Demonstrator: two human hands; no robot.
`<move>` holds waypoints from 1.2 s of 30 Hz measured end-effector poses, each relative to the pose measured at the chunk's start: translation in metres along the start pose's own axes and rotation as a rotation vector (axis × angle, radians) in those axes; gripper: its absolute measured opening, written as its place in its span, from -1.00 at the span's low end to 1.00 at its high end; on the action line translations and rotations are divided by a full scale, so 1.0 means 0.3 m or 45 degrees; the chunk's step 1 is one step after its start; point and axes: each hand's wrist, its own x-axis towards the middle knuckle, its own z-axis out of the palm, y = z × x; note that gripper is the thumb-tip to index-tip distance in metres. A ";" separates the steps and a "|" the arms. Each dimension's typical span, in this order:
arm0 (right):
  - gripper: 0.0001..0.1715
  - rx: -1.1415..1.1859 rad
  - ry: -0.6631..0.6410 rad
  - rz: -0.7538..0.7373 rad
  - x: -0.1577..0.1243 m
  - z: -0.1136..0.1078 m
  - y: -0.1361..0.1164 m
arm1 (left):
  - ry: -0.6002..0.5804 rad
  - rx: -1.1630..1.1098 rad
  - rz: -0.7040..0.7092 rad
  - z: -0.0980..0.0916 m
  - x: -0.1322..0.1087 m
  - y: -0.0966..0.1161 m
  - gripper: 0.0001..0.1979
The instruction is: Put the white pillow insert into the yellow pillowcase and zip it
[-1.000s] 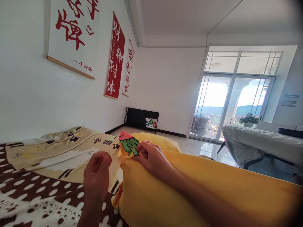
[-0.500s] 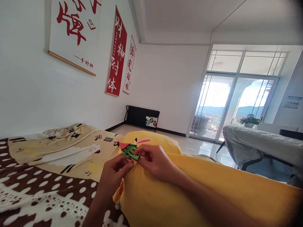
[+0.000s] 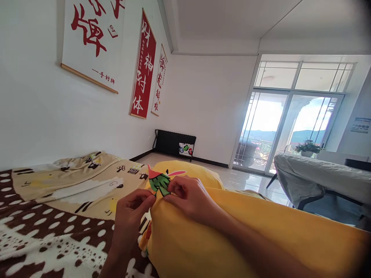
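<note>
A yellow pillow in a yellow pillowcase [image 3: 232, 239] lies in front of me across the bed. Its near corner carries a green and red print [image 3: 159, 181]. My right hand [image 3: 191, 199] lies on top of the pillow and pinches that printed corner between thumb and fingers. My left hand [image 3: 130, 216] comes in from below, fingers curled and pressed against the same corner's edge. Both hands meet at the corner.
A brown spotted blanket [image 3: 43, 235] and a beige sheep-print sheet [image 3: 81, 181] cover the bed at the left. Scrolls [image 3: 143, 65] hang on the left wall. A grey-covered table [image 3: 319, 177] stands at the right before glass balcony doors [image 3: 284, 131].
My left hand has moved right from hovering over the blanket to the pillowcase corner and closed on it. My right hand has kept its pinch on the corner.
</note>
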 end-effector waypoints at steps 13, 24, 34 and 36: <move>-0.73 -0.179 0.154 0.084 0.007 0.037 -0.018 | 0.314 0.215 0.492 0.042 -0.039 -0.005 -0.96; -0.83 -0.945 0.218 -0.157 0.024 0.062 0.028 | 0.376 0.766 1.351 0.052 -0.084 0.008 -0.70; -0.85 -0.627 0.316 -0.272 0.038 0.003 0.052 | -0.284 0.041 -0.043 0.056 0.076 -0.115 -0.55; -0.63 -0.579 0.286 -0.048 0.041 -0.009 0.046 | -0.526 -0.141 -0.194 0.054 0.079 -0.129 -0.50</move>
